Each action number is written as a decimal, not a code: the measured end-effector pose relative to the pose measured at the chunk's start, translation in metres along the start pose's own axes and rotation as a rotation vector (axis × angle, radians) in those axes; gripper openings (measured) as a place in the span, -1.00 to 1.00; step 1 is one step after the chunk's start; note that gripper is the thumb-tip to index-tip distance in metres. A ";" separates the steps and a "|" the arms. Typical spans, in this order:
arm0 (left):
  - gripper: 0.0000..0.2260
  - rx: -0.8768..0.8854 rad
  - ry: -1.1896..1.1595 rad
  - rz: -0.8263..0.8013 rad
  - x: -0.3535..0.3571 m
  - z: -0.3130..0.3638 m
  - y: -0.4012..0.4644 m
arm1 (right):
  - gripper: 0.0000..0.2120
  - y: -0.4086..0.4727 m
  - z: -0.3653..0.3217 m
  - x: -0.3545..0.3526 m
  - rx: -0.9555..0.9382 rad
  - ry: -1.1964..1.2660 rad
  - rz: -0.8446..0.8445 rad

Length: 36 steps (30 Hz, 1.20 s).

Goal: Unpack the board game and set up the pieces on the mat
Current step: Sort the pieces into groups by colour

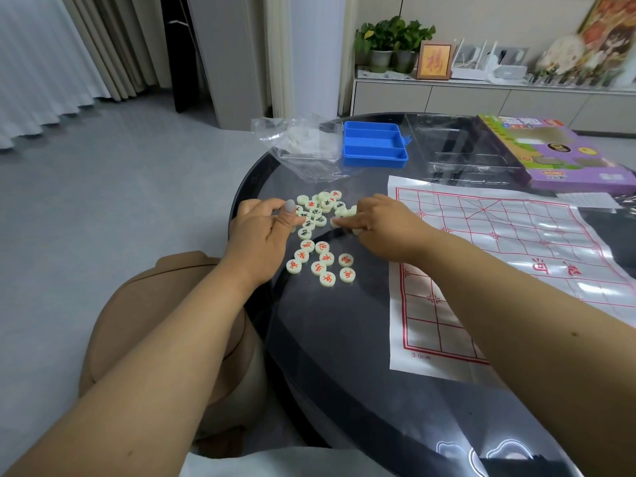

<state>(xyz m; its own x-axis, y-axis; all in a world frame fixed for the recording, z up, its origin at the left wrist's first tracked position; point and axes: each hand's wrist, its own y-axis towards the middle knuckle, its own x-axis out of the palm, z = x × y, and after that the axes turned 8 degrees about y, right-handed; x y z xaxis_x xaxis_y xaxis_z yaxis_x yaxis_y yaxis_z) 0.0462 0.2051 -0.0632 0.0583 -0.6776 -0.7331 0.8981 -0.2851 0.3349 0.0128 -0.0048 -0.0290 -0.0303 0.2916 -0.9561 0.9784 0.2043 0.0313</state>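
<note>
Cream-coloured round game pieces (318, 235) lie loose on the dark glossy tabletop (344, 339), just left of the mat (516, 256). Some carry red characters, some dark ones, too small to read surely. The nearer group, all red-marked, sits face up, slightly apart from the heap. The left hand (263, 235) rests at the heap's left edge with curled fingers; whether it holds a piece I cannot tell. The right hand (382, 225) reaches into the heap from the mat side, its fingers (344, 220) bent onto a piece. The white mat bears a red grid, large red characters across the middle and "3.0cm" printed at its near corner. Behind stand a blue tray (374, 144), a clear bag (303, 146) and a purple box (564, 156).
</note>
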 end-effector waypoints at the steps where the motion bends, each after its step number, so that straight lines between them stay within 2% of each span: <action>1: -0.33 -0.001 -0.001 -0.002 0.000 0.000 0.000 | -0.59 0.002 -0.001 0.000 0.006 0.012 -0.003; 3: -0.33 0.006 -0.011 -0.003 -0.001 0.002 0.000 | -0.67 0.003 -0.001 -0.002 0.058 0.070 0.089; 5: -0.34 0.014 -0.015 0.002 -0.001 0.003 0.000 | -0.67 0.003 -0.001 -0.003 0.217 0.135 0.196; 8: -0.34 0.016 -0.015 0.014 -0.002 0.004 0.000 | -0.58 0.001 0.002 -0.001 0.384 0.153 0.149; 13: -0.34 0.014 -0.028 0.016 -0.002 0.005 -0.001 | -0.71 -0.002 -0.006 -0.001 0.346 0.186 0.108; 20: -0.37 0.015 -0.030 0.016 -0.002 0.005 -0.001 | -0.66 -0.003 -0.007 -0.006 0.410 0.390 0.124; 26: -0.39 0.020 -0.025 0.012 -0.001 0.002 -0.001 | -0.82 -0.002 -0.004 -0.004 0.365 0.408 0.199; 30: -0.37 0.015 -0.034 0.007 -0.002 0.002 -0.001 | -0.76 -0.008 -0.007 -0.004 0.292 0.371 0.153; 33: -0.34 0.015 -0.033 0.001 -0.003 0.004 -0.001 | -0.71 -0.014 -0.009 0.000 0.132 0.253 0.096; 36: -0.35 0.019 -0.048 0.010 -0.002 0.002 -0.001 | -0.69 -0.015 -0.006 0.007 -0.030 0.146 0.126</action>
<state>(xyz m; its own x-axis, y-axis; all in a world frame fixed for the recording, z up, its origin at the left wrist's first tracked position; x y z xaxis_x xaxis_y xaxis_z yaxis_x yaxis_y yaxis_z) 0.0444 0.2059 -0.0609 0.0457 -0.7118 -0.7009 0.8890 -0.2910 0.3535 -0.0035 -0.0007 -0.0343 0.0604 0.4490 -0.8915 0.9698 0.1849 0.1588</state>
